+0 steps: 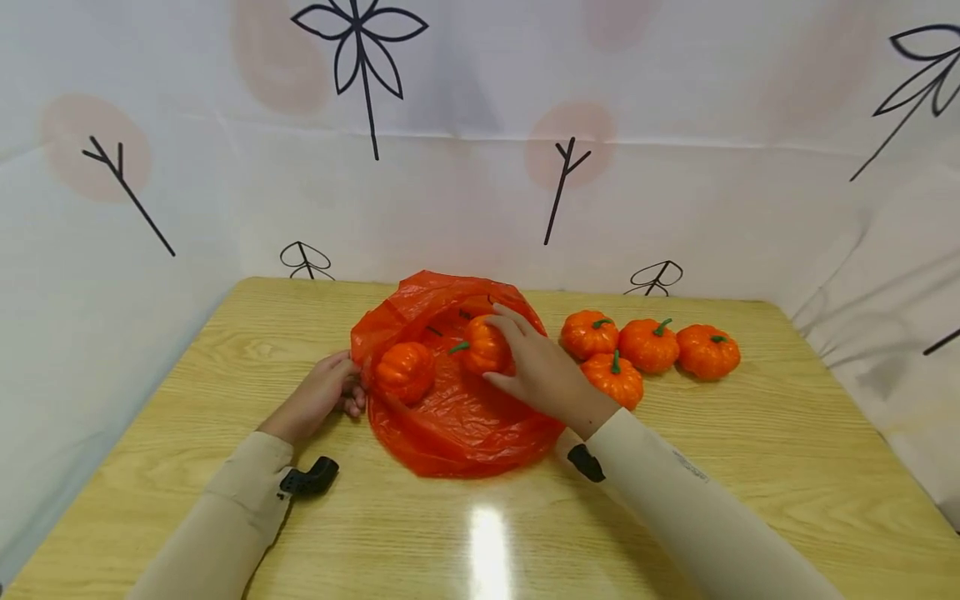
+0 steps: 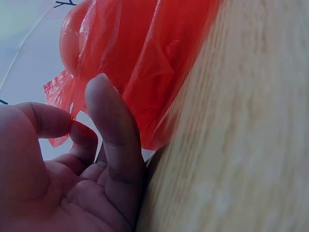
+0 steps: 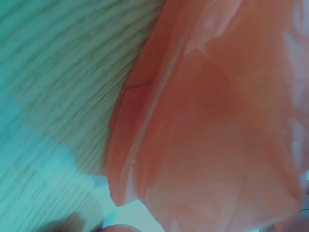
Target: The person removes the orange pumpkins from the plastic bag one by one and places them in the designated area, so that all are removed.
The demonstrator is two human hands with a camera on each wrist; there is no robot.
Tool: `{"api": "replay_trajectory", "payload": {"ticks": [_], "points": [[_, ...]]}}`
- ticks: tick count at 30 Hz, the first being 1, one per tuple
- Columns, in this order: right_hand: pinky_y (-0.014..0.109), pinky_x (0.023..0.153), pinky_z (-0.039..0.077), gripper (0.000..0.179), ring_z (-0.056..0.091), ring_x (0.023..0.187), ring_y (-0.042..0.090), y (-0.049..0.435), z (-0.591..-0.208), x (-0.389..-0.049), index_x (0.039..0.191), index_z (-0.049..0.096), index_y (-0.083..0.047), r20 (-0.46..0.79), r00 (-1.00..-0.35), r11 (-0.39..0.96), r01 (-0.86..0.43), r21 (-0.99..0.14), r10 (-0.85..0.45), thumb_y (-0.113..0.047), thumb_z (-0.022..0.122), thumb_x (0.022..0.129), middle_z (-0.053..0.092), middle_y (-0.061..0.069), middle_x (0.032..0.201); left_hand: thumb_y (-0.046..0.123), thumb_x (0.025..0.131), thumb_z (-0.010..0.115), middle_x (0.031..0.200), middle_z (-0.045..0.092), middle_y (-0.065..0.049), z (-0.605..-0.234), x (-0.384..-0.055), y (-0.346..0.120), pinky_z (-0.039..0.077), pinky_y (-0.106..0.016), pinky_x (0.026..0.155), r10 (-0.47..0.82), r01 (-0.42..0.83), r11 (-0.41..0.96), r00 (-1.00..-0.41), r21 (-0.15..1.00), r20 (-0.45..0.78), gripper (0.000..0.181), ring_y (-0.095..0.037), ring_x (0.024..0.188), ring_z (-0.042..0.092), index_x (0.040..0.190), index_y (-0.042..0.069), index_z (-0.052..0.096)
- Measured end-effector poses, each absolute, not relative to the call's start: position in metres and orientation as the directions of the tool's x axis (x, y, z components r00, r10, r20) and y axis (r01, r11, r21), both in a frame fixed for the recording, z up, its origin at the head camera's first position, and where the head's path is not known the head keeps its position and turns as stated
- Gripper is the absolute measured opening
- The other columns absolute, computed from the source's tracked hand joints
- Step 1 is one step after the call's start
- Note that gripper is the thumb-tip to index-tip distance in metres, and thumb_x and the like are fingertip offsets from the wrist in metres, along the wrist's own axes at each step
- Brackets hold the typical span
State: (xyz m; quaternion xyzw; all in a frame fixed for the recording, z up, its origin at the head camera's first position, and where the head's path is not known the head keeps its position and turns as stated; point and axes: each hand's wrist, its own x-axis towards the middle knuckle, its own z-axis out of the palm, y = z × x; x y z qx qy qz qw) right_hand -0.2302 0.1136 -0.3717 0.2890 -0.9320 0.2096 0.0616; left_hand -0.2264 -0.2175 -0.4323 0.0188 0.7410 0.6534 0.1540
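A red plastic bag (image 1: 480, 437) lies spread on the table with its mouth facing up. My left hand (image 1: 326, 392) pinches the left edge of the bag between thumb and a finger; the left wrist view shows the pinched plastic (image 2: 60, 89) close up. One small orange pumpkin (image 1: 406, 372) sits inside the bag, near that hand. Over the bag's opening, my right hand (image 1: 546, 373) holds another orange pumpkin (image 1: 486, 346), its green stem pointing left. In the right wrist view the bag (image 3: 207, 135) fills most of the picture and hides that hand's fingers.
Several orange pumpkins with green stems stand grouped right of the bag, one pumpkin (image 1: 617, 382) close behind my right wrist and another pumpkin (image 1: 708, 352) farthest right. The wooden table (image 1: 787, 433) ends at the back against a white patterned cloth (image 1: 465, 200).
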Motion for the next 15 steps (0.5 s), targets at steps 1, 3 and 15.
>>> {"api": "replay_trajectory", "payload": {"ticks": [1, 3, 15], "points": [[0.027, 0.064, 0.057, 0.074, 0.051, 0.05, 0.008, 0.115, -0.371, -0.228, 0.147, 0.037, -0.013, 0.243, -0.825, 0.742, -0.565, -0.361, -0.511, -0.03, 0.077, 0.087, 0.031, 0.011, 0.162, 0.014, 0.1, 0.035, 0.068, 0.055, -0.004, -0.432, -0.226, -0.217, 0.054, -0.025, 0.055, 0.235, -0.169, 0.145, -0.951, 0.975, -0.2, 0.014, -0.012, 0.058, 0.055, 0.102, 0.007, 0.048], [0.024, 0.061, 0.055, 0.075, 0.047, 0.047, 0.007, 0.117, -0.369, -0.226, 0.147, 0.036, -0.013, 0.257, -0.824, 0.738, -0.567, -0.367, -0.506, -0.029, 0.078, 0.087, 0.033, 0.011, 0.161, 0.014, 0.101, 0.036, 0.068, 0.055, -0.004, -0.43, -0.226, -0.217, 0.054, -0.024, 0.055, 0.238, -0.168, 0.141, -0.951, 0.976, -0.199, 0.014, -0.012, 0.058, 0.055, 0.101, 0.007, 0.047], [0.021, 0.054, 0.049, 0.076, 0.041, 0.048, 0.009, 0.128, -0.368, -0.209, 0.148, 0.037, -0.016, 0.339, -0.797, 0.688, -0.603, -0.404, -0.499, -0.029, 0.079, 0.086, 0.038, 0.008, 0.151, 0.015, 0.102, 0.036, 0.069, 0.055, -0.004, -0.429, -0.225, -0.217, 0.055, -0.024, 0.055, 0.234, -0.167, 0.158, -0.951, 0.973, -0.202, 0.015, -0.012, 0.058, 0.055, 0.103, 0.006, 0.048]]}}
